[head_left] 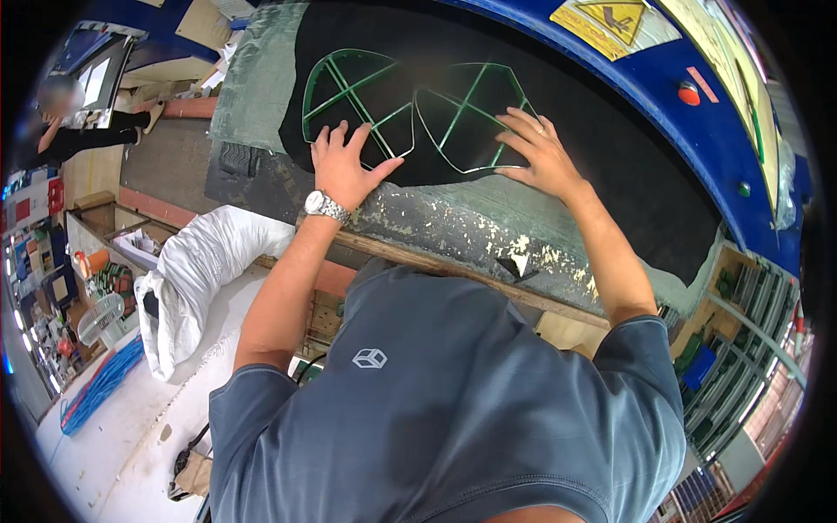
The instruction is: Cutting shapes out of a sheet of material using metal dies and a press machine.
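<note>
A green-edged cutting die (349, 90) with crossed bars rests on a black sheet of material (628, 174). Beside it on the right lies a second, similar cutting die (463, 105); a dark blur hides the part between their upper ends. My left hand (342, 170) is spread over the lower left edge of the left die, its fingertips at the frame. With fingers apart, my right hand (547, 161) touches the right edge of the other die. Neither hand is closed around anything.
A blue machine body (741, 209) with a red button (689, 93) curves behind the sheet. The worn bench edge (436, 231) lies in front of me. To the left are a white sack (209, 270), blue cord (105, 383) and a seated person (70, 131).
</note>
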Motion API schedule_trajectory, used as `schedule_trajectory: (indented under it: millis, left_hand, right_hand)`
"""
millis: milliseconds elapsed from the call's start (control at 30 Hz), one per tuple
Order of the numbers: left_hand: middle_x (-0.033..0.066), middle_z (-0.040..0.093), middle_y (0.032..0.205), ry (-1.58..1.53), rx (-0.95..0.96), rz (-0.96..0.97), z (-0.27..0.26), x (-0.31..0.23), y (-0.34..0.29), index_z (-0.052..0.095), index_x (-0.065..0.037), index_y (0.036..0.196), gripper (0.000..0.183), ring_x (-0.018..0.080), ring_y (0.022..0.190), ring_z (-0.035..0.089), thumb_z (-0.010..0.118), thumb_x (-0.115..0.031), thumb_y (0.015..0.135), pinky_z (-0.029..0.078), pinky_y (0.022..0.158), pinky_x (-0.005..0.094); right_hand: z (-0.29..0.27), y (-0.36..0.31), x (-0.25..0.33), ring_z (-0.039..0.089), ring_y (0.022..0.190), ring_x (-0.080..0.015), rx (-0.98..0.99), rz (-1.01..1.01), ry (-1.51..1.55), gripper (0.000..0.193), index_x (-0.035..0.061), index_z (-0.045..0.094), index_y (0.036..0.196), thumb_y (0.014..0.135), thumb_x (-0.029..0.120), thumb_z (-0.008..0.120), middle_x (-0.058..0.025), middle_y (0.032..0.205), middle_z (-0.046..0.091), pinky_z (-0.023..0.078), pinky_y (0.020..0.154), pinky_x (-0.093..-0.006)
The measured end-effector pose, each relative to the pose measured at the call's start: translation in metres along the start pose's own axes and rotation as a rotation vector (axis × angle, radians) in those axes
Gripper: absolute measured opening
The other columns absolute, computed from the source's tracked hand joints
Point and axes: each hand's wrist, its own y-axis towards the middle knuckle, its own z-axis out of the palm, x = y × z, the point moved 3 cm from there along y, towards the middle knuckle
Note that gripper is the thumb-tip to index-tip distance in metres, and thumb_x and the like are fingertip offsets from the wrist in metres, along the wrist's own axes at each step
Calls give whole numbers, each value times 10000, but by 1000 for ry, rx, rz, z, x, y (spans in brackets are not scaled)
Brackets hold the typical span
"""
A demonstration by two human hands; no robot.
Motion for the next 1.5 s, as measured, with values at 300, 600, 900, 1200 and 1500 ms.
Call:
schedule_trajectory:
  millis: [300, 600, 900, 1200, 1500]
  left_hand:
    - [264, 609, 1421, 35, -17, -10, 3, -5, -2, 688, -154, 1371, 834, 515, 1345, 495, 796, -718, 767, 401, 1107, 658]
    - [265, 564, 1468, -7, 64, -49, -2, -6, -3, 652, -161, 1409, 859, 534, 1403, 437, 775, -738, 784, 375, 1113, 698]
    - [142, 628, 1351, -195, -22, 147, -72, -32, -31, 638, -106, 1400, 567, 342, 1276, 571, 795, -331, 904, 407, 1062, 538]
    - [47, 628, 1080, -195, 278, 416, -2, -31, -70, 741, -151, 1207, 437, 300, 1092, 577, 843, -341, 826, 434, 952, 469]
    - [77, 621, 1091, -198, 124, 326, 28, -46, 19, 763, -169, 1128, 345, 314, 1120, 554, 859, -205, 798, 422, 967, 481]
  right_hand:
    - [18, -51, 2, 400, 1556, -326, -289, 551, 110, 1094, 92, 432, 1611, 703, 398, 960, -190, 1643, 461, 185, 1313, -556]
    - [26, -52, 3, 369, 1576, -309, -287, 577, 137, 1080, 88, 383, 1637, 751, 378, 929, -170, 1652, 460, 125, 1324, -557]
    - [19, -57, 42, 329, 1581, -345, -390, 630, 15, 907, 85, 402, 1620, 871, 325, 855, -202, 1656, 415, 256, 1293, -519]
    - [-95, 91, 112, 754, 1045, -353, -694, 255, 90, 248, 19, 710, 1227, 1023, 158, 693, -191, 1106, 765, 581, 901, -391]
    - [-119, 158, 84, 717, 762, -413, -592, 373, 200, 280, 29, 680, 929, 1066, 264, 614, -176, 775, 710, 541, 680, -464]
